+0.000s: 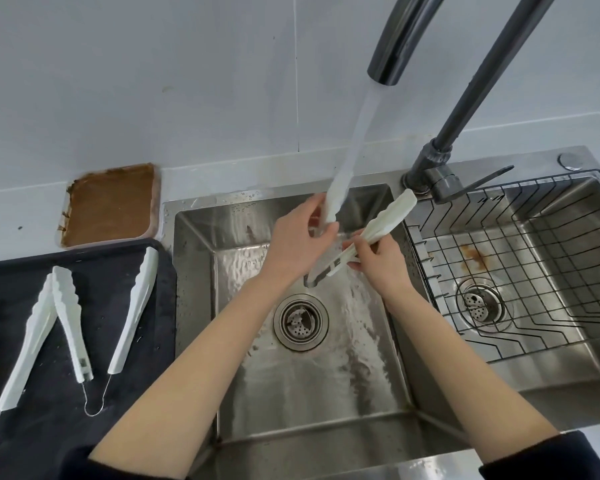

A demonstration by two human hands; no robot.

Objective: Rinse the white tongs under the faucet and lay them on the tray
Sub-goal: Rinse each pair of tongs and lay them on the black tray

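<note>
White tongs are held over the left sink basin, one arm pointing up right toward the faucet base. My right hand grips them near the hinge end. My left hand holds the other arm, which sits in the water stream falling from the dark faucet spout. On the counter at left lies a dark tray with other white tongs lying open on it.
A rusty brown square container stands behind the tray by the wall. The right basin holds a black wire rack. Both basins have round drain strainers. The faucet lever points right.
</note>
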